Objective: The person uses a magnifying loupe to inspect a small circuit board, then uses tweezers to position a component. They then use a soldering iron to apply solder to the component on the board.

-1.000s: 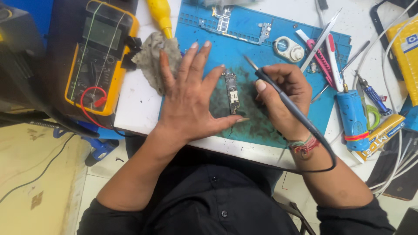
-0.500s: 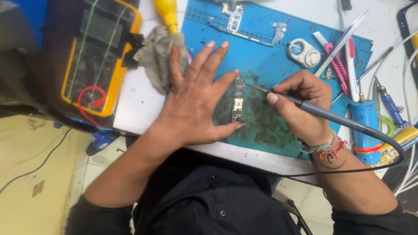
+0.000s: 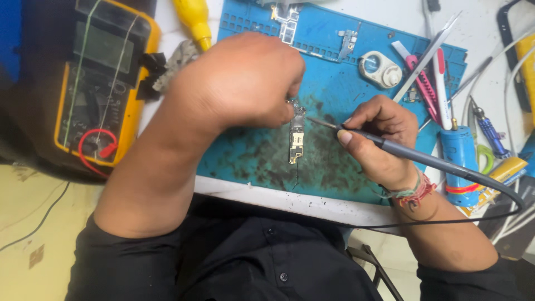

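A small narrow circuit board (image 3: 296, 140) lies on the stained blue work mat (image 3: 334, 61). My left hand (image 3: 239, 83) is curled over the board's upper end, fingertips pinching or pressing it there; what is under the fingers is hidden. My right hand (image 3: 379, 139) grips a grey soldering iron (image 3: 401, 150) like a pen. Its thin tip points left and ends just beside the top of the board. The iron's black cable loops off to the right and back under my wrist.
A yellow multimeter (image 3: 100, 83) with red leads sits at the left. A yellow tool handle (image 3: 195, 19) and a rag lie behind my left hand. More board pieces, a white ring, tweezers (image 3: 426, 56), a pink cutter, screwdrivers and a blue cylinder (image 3: 460, 161) crowd the right.
My left hand was flat with fingers spread beside the board; it has now curled into a pinch over the board's top. The iron tip has come in close to the board.
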